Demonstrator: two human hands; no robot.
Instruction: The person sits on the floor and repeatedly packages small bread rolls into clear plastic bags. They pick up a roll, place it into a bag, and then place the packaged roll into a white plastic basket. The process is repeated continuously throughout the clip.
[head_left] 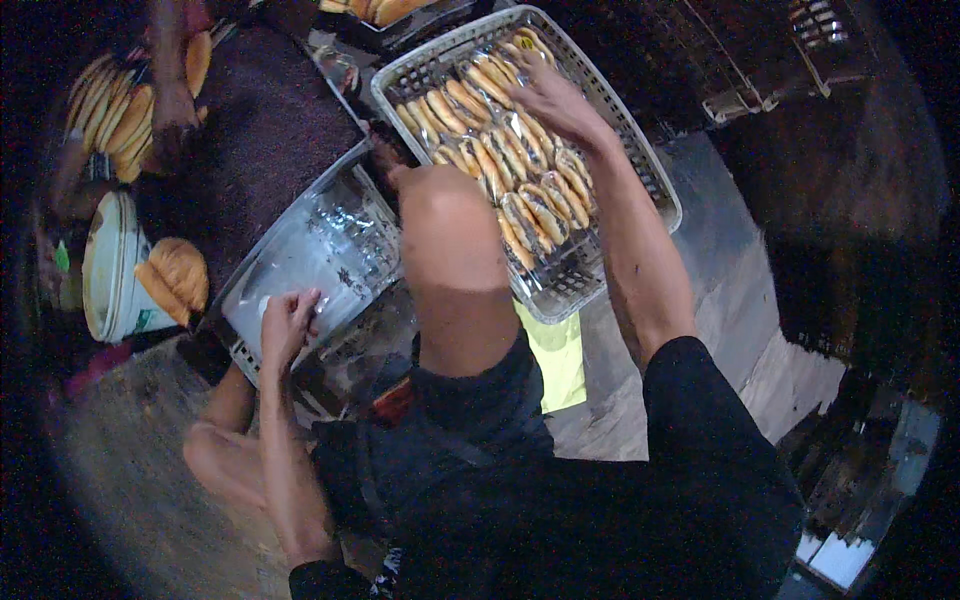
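Observation:
My right hand (552, 98) reaches over the far end of a grey plastic crate (655, 190). Its fingers look apart, with the tips against the wrapped buns, and nothing is plainly in its grasp. Rows of long, filled buns in clear wrappers (505, 150) fill most of the crate. My left hand (288, 322) is over a shallow tray (242, 362) of clear plastic bags (335, 250). The fingers of this hand are curled together in a pinch; what they hold, if anything, is too small to make out.
A dark, grainy mass (270, 120) spreads beyond the bags. At the far left, another person's hand (176, 125) is by several unwrapped buns (105, 105). A split bun (178, 278) rests beside a white bucket (100, 270). My raised knee (445, 215) stands between tray and crate.

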